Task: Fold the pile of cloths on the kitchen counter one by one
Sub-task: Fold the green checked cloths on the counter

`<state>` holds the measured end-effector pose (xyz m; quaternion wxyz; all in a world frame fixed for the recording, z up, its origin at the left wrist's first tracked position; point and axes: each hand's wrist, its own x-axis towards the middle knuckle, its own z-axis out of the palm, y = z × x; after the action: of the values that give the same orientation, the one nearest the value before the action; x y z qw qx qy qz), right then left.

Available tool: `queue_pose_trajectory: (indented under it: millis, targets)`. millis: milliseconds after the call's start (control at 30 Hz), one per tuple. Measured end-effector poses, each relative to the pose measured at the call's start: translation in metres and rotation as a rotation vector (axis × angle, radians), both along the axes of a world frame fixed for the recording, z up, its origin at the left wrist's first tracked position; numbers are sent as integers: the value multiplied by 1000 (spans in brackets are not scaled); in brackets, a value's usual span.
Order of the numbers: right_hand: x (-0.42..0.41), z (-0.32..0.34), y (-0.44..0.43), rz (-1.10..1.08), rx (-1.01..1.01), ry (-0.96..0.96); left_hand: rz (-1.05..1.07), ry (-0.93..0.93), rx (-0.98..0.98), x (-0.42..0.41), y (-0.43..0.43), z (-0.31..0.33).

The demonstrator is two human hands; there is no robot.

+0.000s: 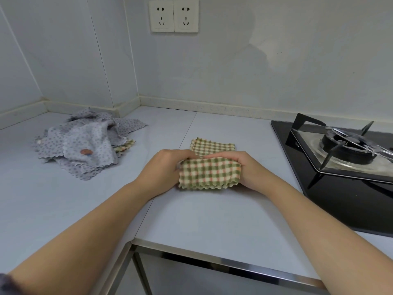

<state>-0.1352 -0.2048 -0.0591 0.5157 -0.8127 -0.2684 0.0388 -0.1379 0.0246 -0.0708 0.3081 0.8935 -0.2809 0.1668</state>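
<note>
Two hands, left hand [164, 167] and right hand [238, 167], one checked cloth [209, 173] between them, one folded checked cloth [212, 145] just beyond, one heap of grey dotted cloths [85, 143] far left, perhaps four or five, two wall sockets [173, 15], one stove burner [348, 145] right.

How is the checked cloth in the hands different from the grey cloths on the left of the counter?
The checked cloth has green, cream and orange squares; the grey cloths have small dots. The checked cloth is folded compactly, held by the left hand and right hand; the grey cloths lie loose and crumpled in a pile, untouched. Both have wavy edges.
</note>
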Motion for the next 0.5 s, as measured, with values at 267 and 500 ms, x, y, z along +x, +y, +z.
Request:
queue_pose_trajectory:
  millis: [267,500]
  targets:
    - [1,6,-6,-309,35,98,259,342,-360,-3,-11,16]
    - [-3,10,1,-436,-104,37,342,404,-295,-3,-20,20]
